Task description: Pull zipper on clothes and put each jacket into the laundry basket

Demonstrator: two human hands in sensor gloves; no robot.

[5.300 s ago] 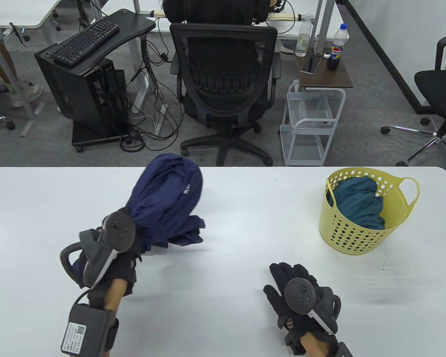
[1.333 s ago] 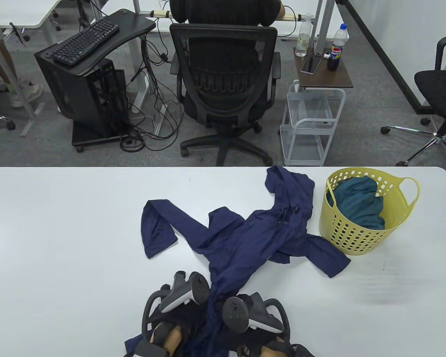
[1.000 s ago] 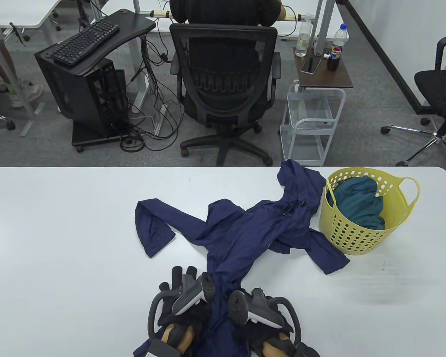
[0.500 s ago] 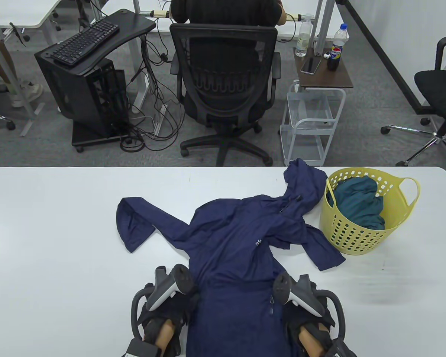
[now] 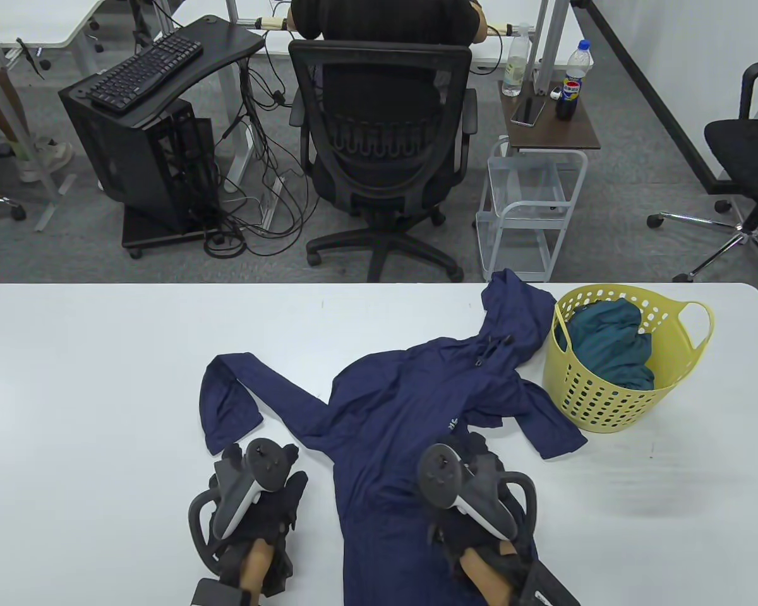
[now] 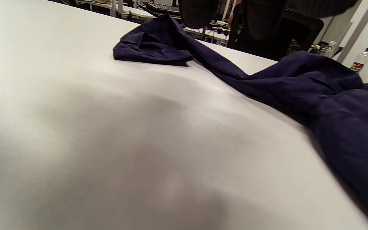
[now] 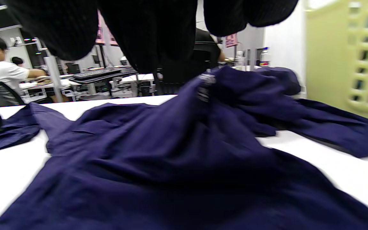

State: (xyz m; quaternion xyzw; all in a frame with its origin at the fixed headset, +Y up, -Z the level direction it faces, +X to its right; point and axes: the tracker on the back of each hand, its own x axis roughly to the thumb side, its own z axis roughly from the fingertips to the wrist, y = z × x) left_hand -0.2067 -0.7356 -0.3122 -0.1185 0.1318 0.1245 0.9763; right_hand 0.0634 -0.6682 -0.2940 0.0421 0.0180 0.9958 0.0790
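A navy hooded jacket [image 5: 404, 404] lies spread front-up on the white table [image 5: 101, 379], its hood against the yellow laundry basket [image 5: 606, 404]. A teal garment [image 5: 606, 347] fills the basket. My left hand [image 5: 290, 495] hovers over bare table just left of the jacket's body, below the left sleeve [image 5: 227, 404]; its fingers [image 6: 198, 11] hold nothing. My right hand [image 5: 480, 451] is over the jacket's right side near the white logo [image 5: 453, 426]. Its fingers [image 7: 152, 35] hang loose above the bunched jacket cloth [image 7: 171, 143] without gripping it.
The basket wall [image 7: 350, 57] stands close on the right of my right hand. The right sleeve [image 5: 543, 423] lies beside the basket's base. Beyond the table's far edge are an office chair [image 5: 379, 126] with a seated person and a small wire cart [image 5: 524, 214].
Both hands have let go of the jacket's hem and moved forward. The left has shifted left onto bare table; the right is now over the jacket's body, which has rumpled slightly.
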